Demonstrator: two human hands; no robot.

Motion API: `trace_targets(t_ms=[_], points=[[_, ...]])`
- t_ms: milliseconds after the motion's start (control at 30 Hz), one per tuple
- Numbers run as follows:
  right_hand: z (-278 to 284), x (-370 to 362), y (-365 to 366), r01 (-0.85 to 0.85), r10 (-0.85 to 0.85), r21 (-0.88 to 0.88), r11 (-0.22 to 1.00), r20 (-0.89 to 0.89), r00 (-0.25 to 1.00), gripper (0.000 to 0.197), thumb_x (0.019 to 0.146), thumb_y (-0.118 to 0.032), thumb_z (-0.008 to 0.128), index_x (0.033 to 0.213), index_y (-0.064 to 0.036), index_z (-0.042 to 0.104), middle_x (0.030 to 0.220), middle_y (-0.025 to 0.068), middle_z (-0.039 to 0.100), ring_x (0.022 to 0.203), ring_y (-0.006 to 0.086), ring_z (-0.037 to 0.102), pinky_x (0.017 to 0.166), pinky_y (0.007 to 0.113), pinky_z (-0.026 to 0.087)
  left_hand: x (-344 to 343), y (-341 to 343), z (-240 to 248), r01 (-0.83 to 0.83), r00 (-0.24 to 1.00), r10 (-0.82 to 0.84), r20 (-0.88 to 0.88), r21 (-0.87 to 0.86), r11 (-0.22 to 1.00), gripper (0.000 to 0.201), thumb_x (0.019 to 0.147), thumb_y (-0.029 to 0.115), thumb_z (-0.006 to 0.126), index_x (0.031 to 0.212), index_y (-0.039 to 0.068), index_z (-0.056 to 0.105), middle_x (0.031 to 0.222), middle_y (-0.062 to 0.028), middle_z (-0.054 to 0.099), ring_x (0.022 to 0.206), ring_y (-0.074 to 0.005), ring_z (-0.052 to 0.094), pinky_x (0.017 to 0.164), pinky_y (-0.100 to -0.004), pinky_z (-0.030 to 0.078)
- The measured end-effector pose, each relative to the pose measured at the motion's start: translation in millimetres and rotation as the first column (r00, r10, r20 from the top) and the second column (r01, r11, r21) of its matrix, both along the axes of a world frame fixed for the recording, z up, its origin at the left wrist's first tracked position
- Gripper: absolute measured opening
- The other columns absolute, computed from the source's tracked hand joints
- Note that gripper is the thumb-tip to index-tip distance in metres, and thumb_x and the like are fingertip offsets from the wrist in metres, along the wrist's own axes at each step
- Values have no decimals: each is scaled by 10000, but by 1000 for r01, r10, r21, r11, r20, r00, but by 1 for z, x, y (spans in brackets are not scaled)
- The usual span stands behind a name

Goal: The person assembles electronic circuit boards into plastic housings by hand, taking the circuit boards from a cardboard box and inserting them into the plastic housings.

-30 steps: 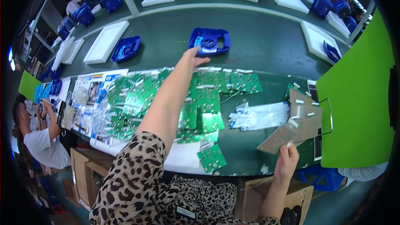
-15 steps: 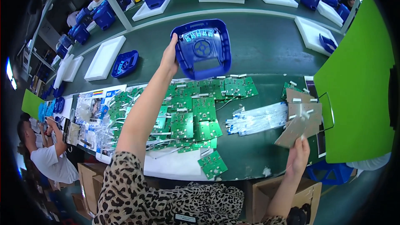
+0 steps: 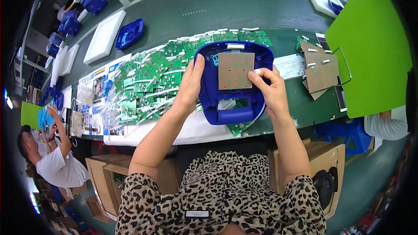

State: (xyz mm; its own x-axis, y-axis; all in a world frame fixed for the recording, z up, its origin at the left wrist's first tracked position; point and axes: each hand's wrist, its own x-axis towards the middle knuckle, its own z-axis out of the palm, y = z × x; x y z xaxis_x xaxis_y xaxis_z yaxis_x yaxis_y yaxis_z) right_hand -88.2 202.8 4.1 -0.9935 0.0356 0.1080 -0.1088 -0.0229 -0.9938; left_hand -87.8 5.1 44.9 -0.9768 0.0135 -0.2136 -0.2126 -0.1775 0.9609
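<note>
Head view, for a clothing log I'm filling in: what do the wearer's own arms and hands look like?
Short, loose sleeves in a beige leopard print with black spots cover the upper arms; the forearms are bare. The left hand and right hand wear no gloves. Something small and white shows at a right fingertip; what it is, I can't tell.

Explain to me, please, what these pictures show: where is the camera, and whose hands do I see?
There is no robot here. A wide fisheye camera on a person's head looks down at their own bare hands; its lens bends straight edges near the rim. The left hand holds a blue plastic shell by its side. The right hand pinches a square brown board at its edge, over the shell's inside; whether board and shell touch, I cannot tell. On the green work surface lie many green circuit boards, with more brown boards to the right.
</note>
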Motion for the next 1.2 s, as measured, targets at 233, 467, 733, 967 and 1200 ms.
trace_targets(t_ms=[233,467,733,967,1200], points=[[4,15,-17,11,33,289,957,-147,989,172,745,-166,693,709,-20,610,845,42,490,849,123,462,781,243,344,29,-18,5,3,993,-19,-117,-134,991,524,708,149,734,1144,22,472,1040,-73,576,945,-152,552,841,-301,440],[1,17,-25,-28,86,319,947,-170,982,235,731,-216,700,670,-24,580,763,30,479,795,124,439,730,266,342,44,-21,-9,-121,973,87,-212,-155,980,514,683,101,736,1118,6,481,1017,-83,585,907,-150,571,815,-285,458],[7,18,-31,-37,89,347,937,-136,987,309,696,-246,731,602,-23,538,748,37,480,787,140,442,709,269,348,55,-19,-22,-192,951,116,-287,-251,949,517,687,121,738,1113,3,471,1009,-96,582,909,-154,568,813,-283,458],[-4,7,-35,2,100,431,902,-214,972,369,655,-344,748,625,-28,559,819,146,508,767,276,529,670,367,431,52,-25,-28,-209,964,184,-193,-117,971,561,681,52,734,1158,0,442,1035,-89,569,926,-161,565,827,-287,461],[8,10,-41,-9,115,434,901,-219,969,371,646,-344,756,623,-25,567,817,115,516,713,252,541,621,347,440,60,-26,-14,-183,972,172,-161,-57,981,525,689,45,731,1132,2,453,1006,-86,582,886,-157,587,794,-278,483]])
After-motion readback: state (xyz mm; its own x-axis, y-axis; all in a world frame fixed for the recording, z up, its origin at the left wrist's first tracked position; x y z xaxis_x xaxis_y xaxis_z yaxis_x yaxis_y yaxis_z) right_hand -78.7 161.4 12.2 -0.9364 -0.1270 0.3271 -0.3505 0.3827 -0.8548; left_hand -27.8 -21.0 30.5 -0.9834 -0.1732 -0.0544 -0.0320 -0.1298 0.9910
